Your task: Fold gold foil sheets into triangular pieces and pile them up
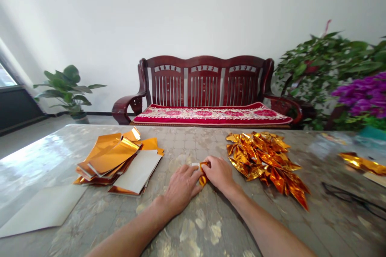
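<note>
Between my two hands, on the table, is a small piece of gold foil paper [203,180], partly folded, with a bit of its white back showing. My left hand [183,184] presses on its left side, fingers bent over it. On the other side my right hand [219,172] has its fingers closed on the piece's upper right part. My fingers hide much of the paper. To the right lies a heap of folded gold foil pieces [262,156]. A stack of flat gold foil sheets [111,154] rests to the left, some with the pale side up.
A pale sheet [45,209] lies at the table's left. Eyeglasses [352,196], a clear plastic bag [327,144] and more gold foil [363,162] are at the right. Beyond the table [193,136] stands a wooden bench [205,84], with plants [319,68] beside it.
</note>
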A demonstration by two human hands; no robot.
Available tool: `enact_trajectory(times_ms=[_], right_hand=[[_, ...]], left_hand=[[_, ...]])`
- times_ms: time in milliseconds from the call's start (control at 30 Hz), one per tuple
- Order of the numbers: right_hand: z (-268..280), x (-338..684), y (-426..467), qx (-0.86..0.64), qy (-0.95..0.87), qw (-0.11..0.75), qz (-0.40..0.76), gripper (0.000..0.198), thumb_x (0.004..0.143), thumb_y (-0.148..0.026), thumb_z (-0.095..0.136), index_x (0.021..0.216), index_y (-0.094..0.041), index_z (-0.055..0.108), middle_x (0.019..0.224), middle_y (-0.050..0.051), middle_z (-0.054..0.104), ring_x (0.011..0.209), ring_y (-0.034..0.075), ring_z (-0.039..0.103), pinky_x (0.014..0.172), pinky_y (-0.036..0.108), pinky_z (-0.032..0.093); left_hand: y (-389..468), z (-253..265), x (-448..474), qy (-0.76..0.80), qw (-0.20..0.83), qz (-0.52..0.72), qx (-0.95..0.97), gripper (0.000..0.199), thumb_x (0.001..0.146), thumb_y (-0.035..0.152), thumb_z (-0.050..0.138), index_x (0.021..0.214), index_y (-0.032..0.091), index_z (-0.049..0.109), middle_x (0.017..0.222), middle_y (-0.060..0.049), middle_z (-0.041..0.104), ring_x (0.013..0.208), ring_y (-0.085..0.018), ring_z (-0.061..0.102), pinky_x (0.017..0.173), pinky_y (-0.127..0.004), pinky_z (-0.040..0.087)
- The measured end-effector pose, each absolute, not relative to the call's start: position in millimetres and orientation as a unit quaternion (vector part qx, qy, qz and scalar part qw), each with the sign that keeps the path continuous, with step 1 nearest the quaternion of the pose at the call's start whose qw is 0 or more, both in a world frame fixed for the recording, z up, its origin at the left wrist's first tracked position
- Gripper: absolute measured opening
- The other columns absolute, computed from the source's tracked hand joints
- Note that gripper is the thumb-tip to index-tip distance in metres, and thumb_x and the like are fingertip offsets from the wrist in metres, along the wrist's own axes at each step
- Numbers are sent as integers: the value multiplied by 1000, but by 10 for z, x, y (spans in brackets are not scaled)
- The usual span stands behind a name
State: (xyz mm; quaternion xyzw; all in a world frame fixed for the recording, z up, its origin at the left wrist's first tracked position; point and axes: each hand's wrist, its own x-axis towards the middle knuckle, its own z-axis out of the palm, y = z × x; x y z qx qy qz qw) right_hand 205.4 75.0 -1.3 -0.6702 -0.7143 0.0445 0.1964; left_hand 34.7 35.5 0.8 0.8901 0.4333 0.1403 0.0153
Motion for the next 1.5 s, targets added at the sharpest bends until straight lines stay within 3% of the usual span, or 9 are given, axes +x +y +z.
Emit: enact_trajectory(times_ms=[367,600,1200,1500], right_hand=[[-35,2017,731,-650,-728,210,47,14,86,-30,58,90,-26,71,94,-1,73,90,18,61,73,27,36],[-45,1998,708,-627,-746,226,25,14,87,-23,55,87,-24,69,92,1,70,91,18,60,76,27,38],[-8,2048,608,-588,-779,217,12,24,93,-23,51,92,-29,75,88,2,64,93,17,58,79,25,39],[21,2037,554,-575,-789,214,8,26,93,-19,49,94,-28,74,89,2,63,93,17,56,81,26,39]], left_hand=[[351,-30,355,473,16,148,868,39,87,37,65,123,25,54,120,-2,64,108,-24,55,94,-39,45],[371,-63,350,477,-13,143,867,40,88,42,61,123,24,55,132,-3,59,111,-25,54,95,-41,44],[375,-16,356,499,-26,140,855,44,87,45,59,125,25,52,117,-6,58,106,-27,51,93,-42,44],[390,-38,363,509,-26,137,850,47,85,45,59,127,26,50,120,-7,56,109,-28,50,93,-43,43]])
